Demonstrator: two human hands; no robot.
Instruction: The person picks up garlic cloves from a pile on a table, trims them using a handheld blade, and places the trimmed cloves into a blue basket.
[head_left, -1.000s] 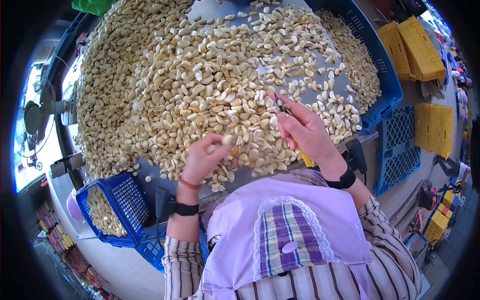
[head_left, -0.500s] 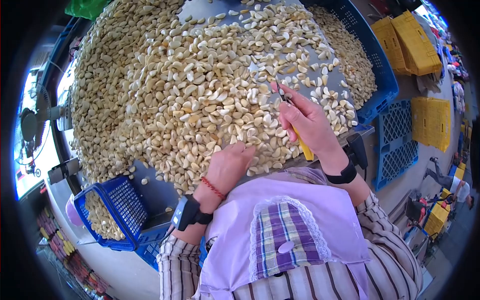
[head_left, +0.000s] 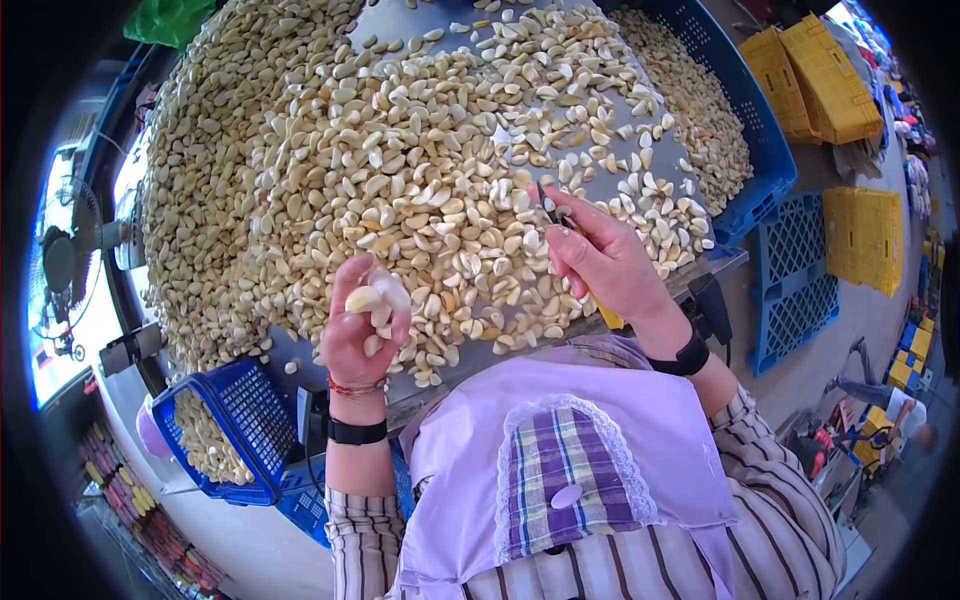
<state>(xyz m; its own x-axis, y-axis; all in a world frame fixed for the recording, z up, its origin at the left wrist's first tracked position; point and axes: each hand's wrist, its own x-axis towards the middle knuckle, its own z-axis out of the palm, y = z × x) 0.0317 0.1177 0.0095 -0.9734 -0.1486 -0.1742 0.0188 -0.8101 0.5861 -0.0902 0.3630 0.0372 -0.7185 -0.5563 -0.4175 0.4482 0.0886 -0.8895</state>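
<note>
My left hand (head_left: 350,335) is turned palm up above the near edge of the pile, its fingers curled round a few garlic cloves (head_left: 364,299). My right hand (head_left: 608,262) grips a small knife (head_left: 609,317) with a yellow handle, its dark narrow tip pointing away from me over the cloves. Beneath both hands spreads a large heap of peeled garlic cloves (head_left: 300,190), thick at the left and thinner toward the right, where the grey tabletop (head_left: 612,165) shows through.
A blue basket (head_left: 255,415) holding cloves stands at the near left. At the far right is a larger blue crate (head_left: 765,170) with more cloves. Beyond it are a blue plastic pallet (head_left: 795,285) and yellow crates (head_left: 862,240). A fan (head_left: 75,255) stands at the left.
My left hand has lifted off the pile, moved left and turned palm up with garlic cloves in it. My right hand, still with the knife, has shifted slightly left and toward me.
</note>
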